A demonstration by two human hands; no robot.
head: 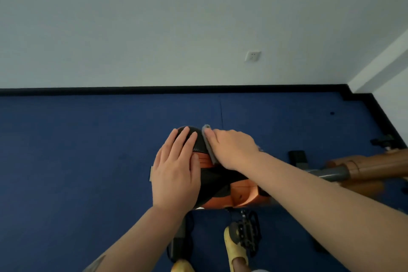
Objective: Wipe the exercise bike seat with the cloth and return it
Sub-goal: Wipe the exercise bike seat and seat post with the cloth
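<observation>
While the right hand [231, 150] presses flat on a grey cloth [209, 148], fingers stretched out rather than curled, the left hand [176, 174] lies open and spread on the near-left side of the seat [217, 180], holding nothing, only steadying it. Both palms face down. The cloth is pinned between the right palm and the far-right part of the seat, with just a strip of it and one corner peeping out past the fingertips.

My reading is that the wiping is well in hand and the return of the cloth has not begun. What comes next, I'd guess, calls for the left hand to lift away so the cloth can sweep over the part it covers (that patch cannot be reached otherwise), and then for the cloth to be gathered up and carried back.

The seat is black with orange panels, and much of it sits under the two hands and the right forearm. Beyond it, an orange and grey bike frame [353, 168] runs off the right edge, cut short. Below, a pedal [248, 233] and a yellow shoe [234, 243] show against the blue floor [77, 150]. Where the cloth belongs is nowhere in view, nor can I tell whether the seat is clean yet.
</observation>
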